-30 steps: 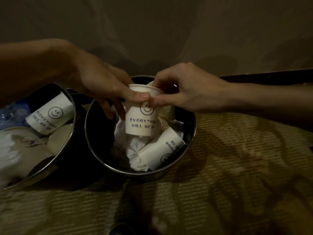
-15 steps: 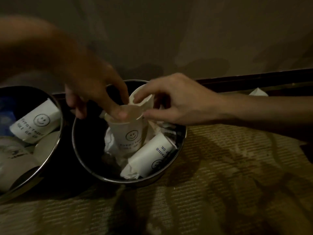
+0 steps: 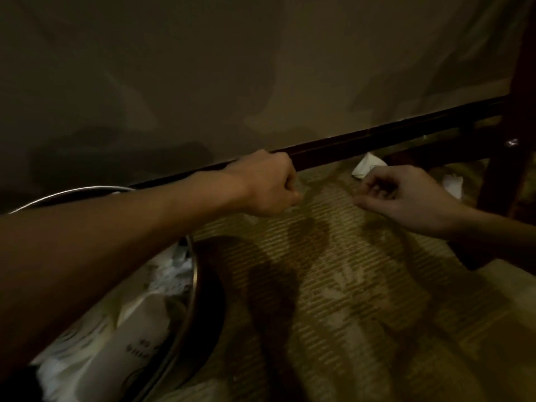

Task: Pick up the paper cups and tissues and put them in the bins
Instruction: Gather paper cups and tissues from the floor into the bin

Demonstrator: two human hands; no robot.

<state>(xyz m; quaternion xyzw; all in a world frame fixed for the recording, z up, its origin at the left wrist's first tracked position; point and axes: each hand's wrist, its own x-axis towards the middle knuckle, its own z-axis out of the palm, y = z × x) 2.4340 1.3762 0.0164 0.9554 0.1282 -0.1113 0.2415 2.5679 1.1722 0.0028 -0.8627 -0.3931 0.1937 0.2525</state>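
A crumpled white tissue (image 3: 367, 166) lies on the patterned carpet by the dark baseboard. My right hand (image 3: 406, 195) hovers just in front of it, fingers loosely bent and holding nothing. A second tissue (image 3: 452, 184) lies to the right of that hand. My left hand (image 3: 266, 184) is curled into a fist above the carpet, holding nothing, well left of the tissues. At the lower left stands a round metal bin (image 3: 194, 285). It holds a printed paper cup (image 3: 136, 343) and crumpled tissue (image 3: 174, 268), partly hidden by my left forearm.
The rim of another bin (image 3: 72, 192) shows behind my left forearm. A dark baseboard (image 3: 377, 140) runs along the wall, and a dark wooden furniture leg (image 3: 507, 126) stands at the far right. Patterned carpet (image 3: 348, 285) fills the foreground.
Both hands let go of the cup, which stays in the bin, and moved right over the carpet. The view swung right, so the bins slid to the lower left and the tissues came into sight.
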